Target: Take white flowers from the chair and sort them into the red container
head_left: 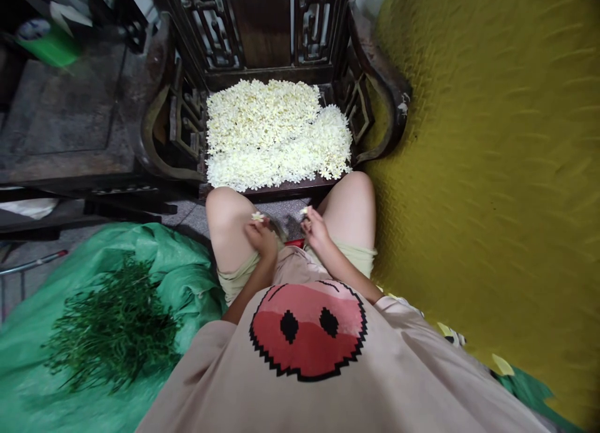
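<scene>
Presently, we pinch one white flower [257, 217] in our left hand [263, 235], a second bloom [304, 211] in our right hand [317, 228], both apart from the flower pile [267, 130] on the wooden chair [268, 42]. We judge a light fingertip hold best; they probably bruise easily.

two hands [262, 237], two held flowers [257, 217], one chair [267, 27], one stem heap [119, 330]

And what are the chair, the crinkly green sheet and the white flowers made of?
The chair looks like dark wood with a slightly shiny, worn finish: it's carved, with a pale scuff on one armrest. The green sheet is probably thin plastic, softly shiny and creased. The white flowers look like real, soft petals, though silk or paper can't be ruled out.
</scene>
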Available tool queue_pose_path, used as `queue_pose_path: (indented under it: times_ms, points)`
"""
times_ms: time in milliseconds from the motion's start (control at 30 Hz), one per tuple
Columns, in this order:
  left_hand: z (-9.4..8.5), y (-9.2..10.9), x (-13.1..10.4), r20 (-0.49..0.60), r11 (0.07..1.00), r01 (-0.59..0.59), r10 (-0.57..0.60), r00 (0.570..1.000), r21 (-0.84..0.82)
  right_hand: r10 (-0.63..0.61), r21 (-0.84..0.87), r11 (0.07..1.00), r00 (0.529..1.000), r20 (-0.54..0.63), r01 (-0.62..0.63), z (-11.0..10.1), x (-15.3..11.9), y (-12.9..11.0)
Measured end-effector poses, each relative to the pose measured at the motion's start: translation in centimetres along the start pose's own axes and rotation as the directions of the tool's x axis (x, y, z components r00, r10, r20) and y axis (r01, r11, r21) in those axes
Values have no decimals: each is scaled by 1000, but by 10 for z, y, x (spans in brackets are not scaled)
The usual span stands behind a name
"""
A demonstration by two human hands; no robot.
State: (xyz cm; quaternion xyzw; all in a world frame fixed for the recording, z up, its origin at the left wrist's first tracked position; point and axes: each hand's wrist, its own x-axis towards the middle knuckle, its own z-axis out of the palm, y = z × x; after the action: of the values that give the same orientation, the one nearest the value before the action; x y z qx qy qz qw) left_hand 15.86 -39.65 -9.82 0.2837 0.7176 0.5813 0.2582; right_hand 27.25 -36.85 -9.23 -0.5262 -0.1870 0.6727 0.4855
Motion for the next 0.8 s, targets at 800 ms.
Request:
queue_pose_path:
  times_ms: [800]
  points:
    - [10, -8, 4, 298, 964, 219, -167, 940, -149, 239, -187, 960, 960, 148, -210, 0, 6, 9]
